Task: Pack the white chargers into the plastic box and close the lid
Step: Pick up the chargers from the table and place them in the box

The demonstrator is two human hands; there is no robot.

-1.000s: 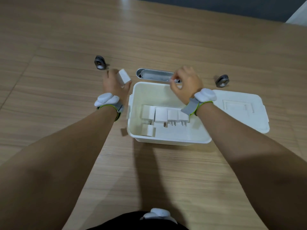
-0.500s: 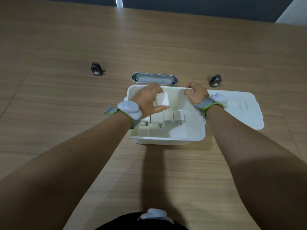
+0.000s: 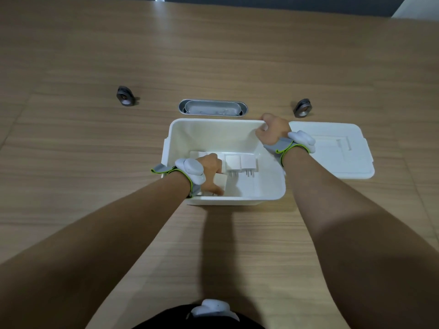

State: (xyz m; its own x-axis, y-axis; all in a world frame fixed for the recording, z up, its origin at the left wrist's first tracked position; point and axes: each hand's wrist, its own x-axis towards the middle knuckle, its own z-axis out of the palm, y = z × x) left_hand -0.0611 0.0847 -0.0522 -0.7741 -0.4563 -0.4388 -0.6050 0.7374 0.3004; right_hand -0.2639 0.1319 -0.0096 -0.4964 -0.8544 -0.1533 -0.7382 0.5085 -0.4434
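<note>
Inside the plastic box [image 3: 213, 136], a left hand [image 3: 210, 170] pinches a white charger [image 3: 219, 184], setting it near the front wall beside two plug-down chargers [image 3: 241, 163]; the right hand [image 3: 272, 130] clasps the far rim, apparently steadying it. The lid [image 3: 332, 150] lies alongside, off.

Grey wristbands [image 3: 281, 146], white sensor pods [image 3: 303, 140]

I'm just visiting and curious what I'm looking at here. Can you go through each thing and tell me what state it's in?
plastic box: open, chargers inside.
lid: off, flat on the table right of the box.
chargers: upright in a row, prongs toward the person.
left hand: inside the box, gripping a charger.
right hand: gripping the box's far right rim.
metal tray: beyond the box, contents unclear.
</note>
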